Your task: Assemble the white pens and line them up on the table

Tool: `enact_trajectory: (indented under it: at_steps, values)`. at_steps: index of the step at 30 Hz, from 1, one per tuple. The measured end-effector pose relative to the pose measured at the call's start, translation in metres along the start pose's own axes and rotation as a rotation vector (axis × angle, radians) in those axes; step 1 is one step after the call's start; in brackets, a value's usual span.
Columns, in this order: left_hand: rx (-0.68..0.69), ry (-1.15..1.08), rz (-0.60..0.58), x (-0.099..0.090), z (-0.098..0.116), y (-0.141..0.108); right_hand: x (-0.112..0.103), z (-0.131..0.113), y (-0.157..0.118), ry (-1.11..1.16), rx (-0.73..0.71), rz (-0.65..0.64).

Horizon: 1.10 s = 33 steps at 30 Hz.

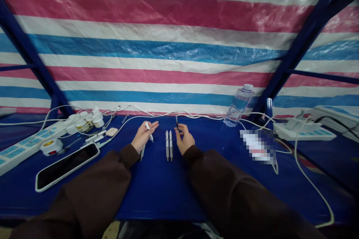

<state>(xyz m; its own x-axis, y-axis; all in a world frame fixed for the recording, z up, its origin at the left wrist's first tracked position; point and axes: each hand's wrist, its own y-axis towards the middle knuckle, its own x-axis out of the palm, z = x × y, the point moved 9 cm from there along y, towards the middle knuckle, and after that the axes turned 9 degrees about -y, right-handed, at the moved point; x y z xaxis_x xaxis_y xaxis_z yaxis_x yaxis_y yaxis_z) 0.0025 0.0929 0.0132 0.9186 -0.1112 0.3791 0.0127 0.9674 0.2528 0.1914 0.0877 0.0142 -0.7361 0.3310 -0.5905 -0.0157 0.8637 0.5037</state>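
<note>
My left hand (141,136) is closed on a white pen barrel (147,126), thumb across it and the other fingers stretched out to the right. Under that hand, partly hidden, lies a grey-tipped pen (142,154). My right hand (184,139) pinches a thin, dark pen refill (177,121) that points up and away from me. Between both hands, two white and grey pens (169,145) lie side by side on the blue tabletop (165,190), tips toward me.
At left are a phone (67,166), a long power strip (30,142) with several plugs, and a small white jar (52,146). A water bottle (238,106) leans at back right, near another power strip (305,130). White cables (193,115) run along the back edge.
</note>
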Motion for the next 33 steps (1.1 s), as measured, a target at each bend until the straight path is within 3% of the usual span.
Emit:
enact_trajectory:
  at_steps: [7,10,14,20,27,33]
  values:
    - [0.248,0.770,-0.127,0.016,0.018,-0.011,-0.005,-0.008,0.000,-0.023,-0.068,0.032]
    - [0.336,0.961,-0.246,0.025,0.014,-0.015,-0.009,-0.014,-0.001,-0.073,-0.122,0.062]
    - [0.493,1.115,-0.362,0.030,0.009,-0.017,-0.014,-0.021,-0.002,-0.136,-0.191,0.107]
    - [0.588,1.261,-0.393,0.031,0.010,-0.019,-0.016,-0.026,-0.005,-0.121,-0.238,0.125]
    - [0.488,1.417,-0.349,0.035,0.013,-0.020,-0.013,-0.031,-0.005,-0.149,-0.252,0.060]
    - [0.451,1.418,-0.321,0.040,0.021,-0.022,-0.010,-0.031,-0.005,-0.151,-0.252,0.033]
